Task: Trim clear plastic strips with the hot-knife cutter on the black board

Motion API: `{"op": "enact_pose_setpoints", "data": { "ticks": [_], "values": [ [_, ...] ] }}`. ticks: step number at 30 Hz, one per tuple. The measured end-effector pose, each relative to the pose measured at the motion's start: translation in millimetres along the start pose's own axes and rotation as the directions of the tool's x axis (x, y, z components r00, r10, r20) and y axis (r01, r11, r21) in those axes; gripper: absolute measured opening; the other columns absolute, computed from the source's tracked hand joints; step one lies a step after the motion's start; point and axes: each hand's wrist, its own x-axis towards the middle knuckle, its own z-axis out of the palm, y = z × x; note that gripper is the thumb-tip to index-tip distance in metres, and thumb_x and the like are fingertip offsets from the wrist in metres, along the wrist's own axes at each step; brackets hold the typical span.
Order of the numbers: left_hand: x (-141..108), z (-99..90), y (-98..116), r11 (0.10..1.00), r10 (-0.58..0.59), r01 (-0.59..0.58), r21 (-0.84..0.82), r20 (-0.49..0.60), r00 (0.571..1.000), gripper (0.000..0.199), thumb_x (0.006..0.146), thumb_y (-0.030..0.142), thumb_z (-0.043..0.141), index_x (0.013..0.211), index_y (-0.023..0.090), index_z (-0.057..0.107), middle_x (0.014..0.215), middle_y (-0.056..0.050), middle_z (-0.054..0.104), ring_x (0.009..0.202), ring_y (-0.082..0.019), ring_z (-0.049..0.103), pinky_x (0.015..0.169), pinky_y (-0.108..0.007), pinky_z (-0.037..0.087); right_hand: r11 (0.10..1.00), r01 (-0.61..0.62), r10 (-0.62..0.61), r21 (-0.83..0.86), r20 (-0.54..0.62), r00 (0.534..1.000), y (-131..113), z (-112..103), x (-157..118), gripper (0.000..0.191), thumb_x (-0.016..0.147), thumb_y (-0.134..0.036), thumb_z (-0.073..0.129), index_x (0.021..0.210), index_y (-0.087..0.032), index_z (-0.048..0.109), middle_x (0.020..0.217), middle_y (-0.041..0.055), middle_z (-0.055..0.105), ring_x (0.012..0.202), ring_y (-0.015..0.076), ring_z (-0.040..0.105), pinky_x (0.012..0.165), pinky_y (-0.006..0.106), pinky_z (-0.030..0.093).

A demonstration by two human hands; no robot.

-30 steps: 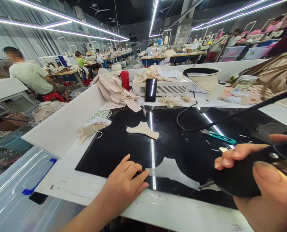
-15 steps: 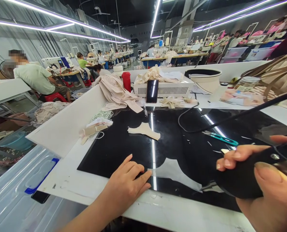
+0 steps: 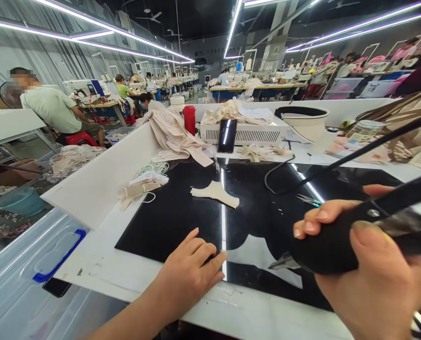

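Near the front of the black board (image 3: 161, 231), a white cutout (image 3: 251, 250) lies between the hands. The left hand (image 3: 194, 271) rests spread, gripping nothing, fingertips at the cutout's left end. The right hand (image 3: 376, 269) grasps a black tool (image 3: 324, 250), its metal tip over the cutout's right part. Print on the far paper (image 3: 256, 114) and left tag (image 3: 149, 178) is too small to read.

bright light falls from long white tubes (image 3: 233, 28) beneath a dark ceiling (image 3: 208, 21). hard streaks of glare cross the glossy black sheet (image 3: 168, 212) and the phone (image 3: 227, 139). the right hand (image 3: 376, 264) looks slightly soft, wide-angle stretch pulls at the edges, and far workers (image 3: 150, 85) blur.
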Motion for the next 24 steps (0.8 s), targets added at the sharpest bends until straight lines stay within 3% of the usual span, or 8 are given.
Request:
{"op": "enact_pose_setpoints", "data": {
  "ticks": [4, 9, 24],
  "values": [
    [0.1, -0.1, 1.6, 0.999, 0.019, -0.019, 0.045, 0.007, 1.000, 0.025, 0.109, 0.028, 0.059, 0.126, 0.014, 0.069, 0.101, -0.004, 0.071, 0.090, -0.018, 0.069, 0.113, -0.052, 0.058, 0.993, -0.058, 0.048, 0.098, 0.109, 0.993, 13.5, 27.2, -12.8, 0.042, 0.078, -0.029, 0.086, 0.114, -0.028, 0.066, 0.074, -0.0031, 0.069, 0.056, 0.0184, 0.061, 0.049, 0.033, 0.056],
    [0.2, 1.2, 5.0, 0.996, 0.029, -0.028, 0.082, -0.008, 1.000, 0.026, 0.107, 0.029, 0.063, 0.126, 0.013, 0.069, 0.101, -0.004, 0.072, 0.090, -0.019, 0.068, 0.113, -0.051, 0.058, 0.987, -0.093, 0.059, 0.135, 0.233, 0.971, 30.4, 43.9, -24.8, 0.047, 0.085, -0.036, 0.087, 0.123, -0.027, 0.060, 0.078, -0.0046, 0.069, 0.058, 0.0168, 0.063, 0.054, 0.033, 0.056],
    [1.5, 3.1, 7.6, 0.998, 0.023, -0.022, 0.057, -0.031, 0.999, 0.027, 0.108, 0.027, 0.058, 0.126, 0.011, 0.070, 0.102, -0.005, 0.074, 0.089, -0.021, 0.069, 0.109, -0.052, 0.061, 0.988, -0.069, 0.024, 0.141, 0.300, 0.954, 39.5, 45.6, -30.9, 0.041, 0.092, -0.034, 0.082, 0.126, -0.027, 0.058, 0.082, -0.0040, 0.067, 0.059, 0.0163, 0.064, 0.054, 0.033, 0.057]
  ]
}}
